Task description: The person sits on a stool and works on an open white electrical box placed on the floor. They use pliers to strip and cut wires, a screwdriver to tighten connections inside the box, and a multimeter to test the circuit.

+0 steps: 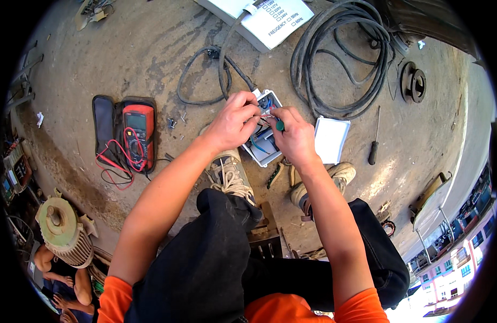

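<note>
While the left hand [235,121] pinches thin wires [267,115] and the right hand [296,134] curls tightly around a green-handled tool [280,125], bracing the open box [268,146] should help.

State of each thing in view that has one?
Wiring box: open
White lid: off, on the ground
Wires: exposed
Meter case: open
Multimeter: in its case, reading illegible
Black cable: coiled
Screwdriver: lying down
Left hand: pinching wires
Right hand: gripping green-ended tool
</note>
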`<state>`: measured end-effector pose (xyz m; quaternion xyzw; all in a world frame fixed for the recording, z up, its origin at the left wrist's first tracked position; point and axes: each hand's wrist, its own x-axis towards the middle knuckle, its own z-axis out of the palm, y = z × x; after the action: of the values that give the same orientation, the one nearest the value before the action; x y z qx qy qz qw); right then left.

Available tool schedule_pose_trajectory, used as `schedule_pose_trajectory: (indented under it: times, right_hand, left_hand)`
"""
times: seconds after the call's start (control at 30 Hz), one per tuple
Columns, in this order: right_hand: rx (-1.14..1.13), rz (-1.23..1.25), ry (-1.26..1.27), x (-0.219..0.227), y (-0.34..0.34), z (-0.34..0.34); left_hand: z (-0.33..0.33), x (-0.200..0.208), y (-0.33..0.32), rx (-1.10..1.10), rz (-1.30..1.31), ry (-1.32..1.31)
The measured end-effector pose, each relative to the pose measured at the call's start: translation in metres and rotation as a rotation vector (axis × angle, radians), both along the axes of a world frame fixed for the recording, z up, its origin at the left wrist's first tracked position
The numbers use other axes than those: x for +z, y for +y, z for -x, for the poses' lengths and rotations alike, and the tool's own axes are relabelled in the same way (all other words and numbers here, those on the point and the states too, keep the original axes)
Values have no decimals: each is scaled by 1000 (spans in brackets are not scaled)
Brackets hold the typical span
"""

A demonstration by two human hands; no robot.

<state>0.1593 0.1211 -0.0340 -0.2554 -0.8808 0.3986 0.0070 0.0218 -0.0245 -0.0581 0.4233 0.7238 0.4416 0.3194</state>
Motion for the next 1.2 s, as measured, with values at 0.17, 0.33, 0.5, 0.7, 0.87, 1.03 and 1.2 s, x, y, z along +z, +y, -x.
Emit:
schedule_pose_trajectory:
  times: [0.17, 0.33, 0.5, 0.7, 0.87, 1.03, 1.2]
  right_hand:
    - [117, 19, 27, -2, 11, -4]
    - [-52, 355, -95, 4, 12, -2]
    - [-410, 833, -448, 8, 18, 6]
    - [-938, 1226, -294, -2, -2, 11]
    - [-1166, 1299, -207, -5, -23, 10]
    - [-911, 827, -262, 7, -18, 5]
    - [-537, 449, -379, 6, -16, -9]
  left_hand:
    - [4, -2, 1, -64, 15, 21]
    - [-1, 0, 0, -73, 42, 42]
    - [-7, -2, 1, -61, 56, 51]
    - [-10, -2, 3, 3, 60, 73]
    - [-9, -4, 2, 6, 69, 72]
    - [-7, -4, 0, -3, 67, 95]
    - [-13, 3, -2, 175, 51, -9]
